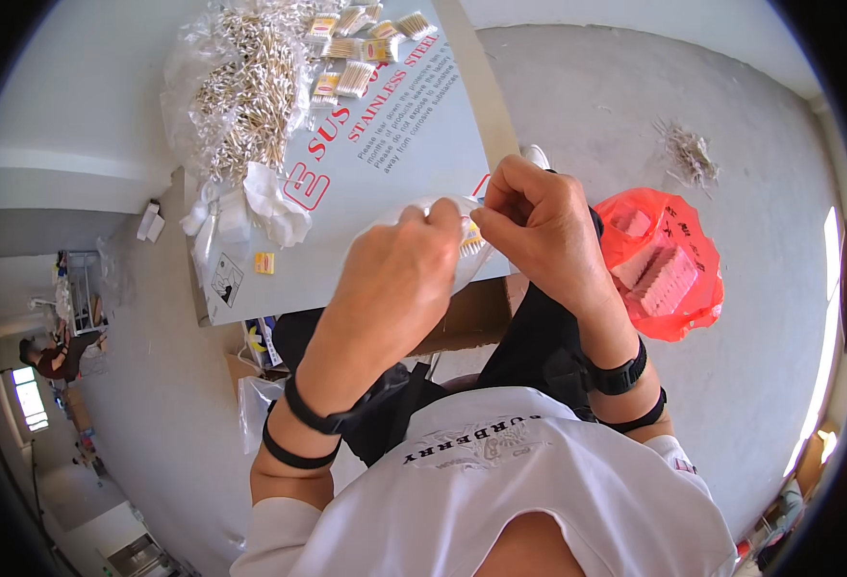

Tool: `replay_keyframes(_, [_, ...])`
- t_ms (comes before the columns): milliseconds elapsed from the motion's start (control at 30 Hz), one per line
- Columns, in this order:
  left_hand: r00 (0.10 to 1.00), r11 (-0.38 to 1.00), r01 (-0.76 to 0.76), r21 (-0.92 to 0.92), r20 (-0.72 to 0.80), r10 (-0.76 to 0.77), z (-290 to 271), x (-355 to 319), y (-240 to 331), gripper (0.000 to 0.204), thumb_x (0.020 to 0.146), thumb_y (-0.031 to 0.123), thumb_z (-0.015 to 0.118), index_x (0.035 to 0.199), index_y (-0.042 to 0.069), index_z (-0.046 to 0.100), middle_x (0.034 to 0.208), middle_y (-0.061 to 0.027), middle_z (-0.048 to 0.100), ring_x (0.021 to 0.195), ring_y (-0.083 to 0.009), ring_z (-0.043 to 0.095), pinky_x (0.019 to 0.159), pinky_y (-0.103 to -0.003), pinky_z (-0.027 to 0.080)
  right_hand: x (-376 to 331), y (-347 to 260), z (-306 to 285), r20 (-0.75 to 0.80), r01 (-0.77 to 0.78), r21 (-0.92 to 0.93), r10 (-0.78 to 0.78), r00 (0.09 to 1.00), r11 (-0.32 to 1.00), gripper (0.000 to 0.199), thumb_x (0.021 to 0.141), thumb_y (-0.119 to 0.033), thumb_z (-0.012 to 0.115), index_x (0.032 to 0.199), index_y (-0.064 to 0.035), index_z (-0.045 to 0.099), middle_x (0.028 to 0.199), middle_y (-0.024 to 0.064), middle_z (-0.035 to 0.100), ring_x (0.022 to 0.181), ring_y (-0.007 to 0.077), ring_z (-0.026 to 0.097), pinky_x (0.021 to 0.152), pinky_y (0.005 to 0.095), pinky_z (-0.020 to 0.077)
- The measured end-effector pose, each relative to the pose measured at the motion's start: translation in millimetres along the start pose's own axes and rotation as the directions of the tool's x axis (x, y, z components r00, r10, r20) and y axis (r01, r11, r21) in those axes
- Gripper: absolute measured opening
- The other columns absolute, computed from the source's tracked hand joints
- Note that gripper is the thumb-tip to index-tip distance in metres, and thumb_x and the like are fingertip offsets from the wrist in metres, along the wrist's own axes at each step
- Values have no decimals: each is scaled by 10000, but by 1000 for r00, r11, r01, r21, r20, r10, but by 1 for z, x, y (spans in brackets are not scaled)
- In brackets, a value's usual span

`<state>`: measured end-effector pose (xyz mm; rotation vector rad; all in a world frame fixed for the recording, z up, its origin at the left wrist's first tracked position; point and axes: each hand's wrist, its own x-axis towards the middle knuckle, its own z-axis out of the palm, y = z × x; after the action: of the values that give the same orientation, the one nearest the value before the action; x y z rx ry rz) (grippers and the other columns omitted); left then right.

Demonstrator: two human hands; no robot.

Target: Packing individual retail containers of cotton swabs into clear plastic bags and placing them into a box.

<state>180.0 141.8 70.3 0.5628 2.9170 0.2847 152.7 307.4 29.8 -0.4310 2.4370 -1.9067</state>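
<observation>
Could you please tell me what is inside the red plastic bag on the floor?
The red plastic bag holds pale pink blocks, apparently stacked small packs. Anything beneath them is covered.

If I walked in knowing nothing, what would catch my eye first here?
Most likely the two hands in the middle: the left hand and right hand pinch a small clear bag with a bundle of cotton swabs at its mouth. Next, the bright red plastic bag on the floor to the right, and the big clear sack of loose swabs on the grey board at upper left.
</observation>
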Motion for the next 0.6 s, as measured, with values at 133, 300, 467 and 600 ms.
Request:
replay_keyframes(133, [957, 986, -120, 117, -250, 146, 47, 26, -10, 269, 736, 50, 697, 934, 17, 518, 820, -127, 544, 739, -304, 629, 594, -393, 522, 0, 10, 0, -32, 7, -52, -8, 999, 999, 147, 782, 1, 657, 733, 7, 519, 626, -18, 501, 571, 24, 435, 500, 211, 357])
replay_keyframes(300, [901, 969, -211, 131, -359, 245, 86, 27, -29, 196, 760, 68, 662, 906, 16, 543, 834, -114, 534, 730, -276, 614, 589, -365, 523, -2, 18, 1, 34, -101, 216, 96, 995, 971, 136, 786, -5, 655, 741, 19, 529, 638, 5, 537, 583, 45, 507, 511, 217, 409])
replay_keyframes(467, [955, 964, -221, -145, -233, 184, 87, 22, -21, 184, 808, 75, 616, 963, -13, 571, 901, -159, 571, 885, -332, 598, 755, -401, 514, -5, 14, -2, 112, -203, 310, 177, 978, 929, 158, 779, -7, 671, 729, 29, 526, 643, 11, 553, 587, 56, 535, 526, 215, 437])
replay_keyframes(600, [993, 901, -115, -417, -72, 93, 82, 20, -26, 203, 824, 101, 623, 988, -15, 596, 970, -188, 596, 934, -363, 578, 795, -438, 473, -4, 14, -7, 142, -260, 335, 224, 964, 906, 172, 808, -14, 681, 733, 10, 529, 654, -3, 559, 587, 35, 538, 521, 194, 427])
